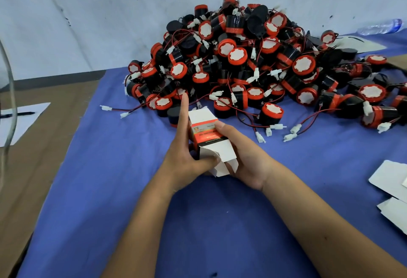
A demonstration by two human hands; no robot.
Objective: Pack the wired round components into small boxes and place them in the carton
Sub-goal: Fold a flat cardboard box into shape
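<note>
A small white, orange and black box point(207, 132) lies lengthwise between my hands over the blue cloth point(110, 167), its near end open with white flaps sticking out toward me. My left hand point(187, 156) holds its left side, index finger stretched along the box, thumb pressing a near flap. My right hand point(240, 152) grips the right side, thumb on top. Behind the box rises a large pile of round black and red components point(253, 64) with red-black wires and white plugs. What is inside the box is hidden.
Flat white box blanks point(392, 180) lie at the right edge. A sheet of paper with a pen point(19, 117) rests on brown cardboard at the left. A clear plastic bottle point(381, 27) lies far right near the white wall.
</note>
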